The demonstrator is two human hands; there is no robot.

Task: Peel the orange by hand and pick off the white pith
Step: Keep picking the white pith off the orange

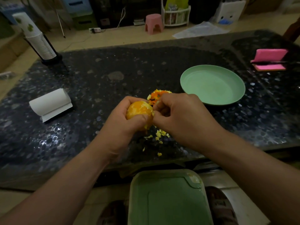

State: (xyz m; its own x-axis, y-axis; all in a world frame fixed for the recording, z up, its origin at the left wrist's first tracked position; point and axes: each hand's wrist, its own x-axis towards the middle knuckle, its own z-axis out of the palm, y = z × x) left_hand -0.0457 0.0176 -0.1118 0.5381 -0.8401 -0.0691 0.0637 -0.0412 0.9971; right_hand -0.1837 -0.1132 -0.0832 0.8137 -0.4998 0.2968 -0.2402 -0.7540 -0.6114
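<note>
glossy speckled stone table

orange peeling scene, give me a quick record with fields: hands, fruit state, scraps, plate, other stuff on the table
left hand: cups the orange
right hand: fingertips pinch at the fruit's right side
fruit state: mostly peeled, pale pith patches remain
scraps: peel pile behind the hands; small pith bits on the table below them
plate: green plate, empty, to the right
other: paper roll left, cup stack far left, pink holder far right
</note>
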